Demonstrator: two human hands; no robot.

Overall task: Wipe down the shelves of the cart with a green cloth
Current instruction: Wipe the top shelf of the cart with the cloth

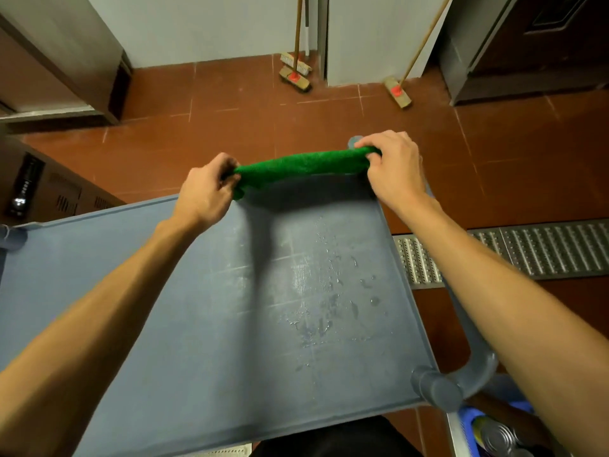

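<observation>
From the head view, the green cloth (304, 164) is rolled up into a tube over the far edge of the cart's grey top shelf (197, 308), left hand (206, 192) pinching one end and right hand (393, 166) gripping the other, with wet streaks on the shelf and brooms (295, 72) against the far wall.

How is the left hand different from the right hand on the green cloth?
The left hand grips the left end of the green cloth from the side; the right hand curls over its right end from above. The left hand is above the far edge of the grey shelf, the right hand by its far right corner. Both hold the rolled cloth stretched between them.
</observation>
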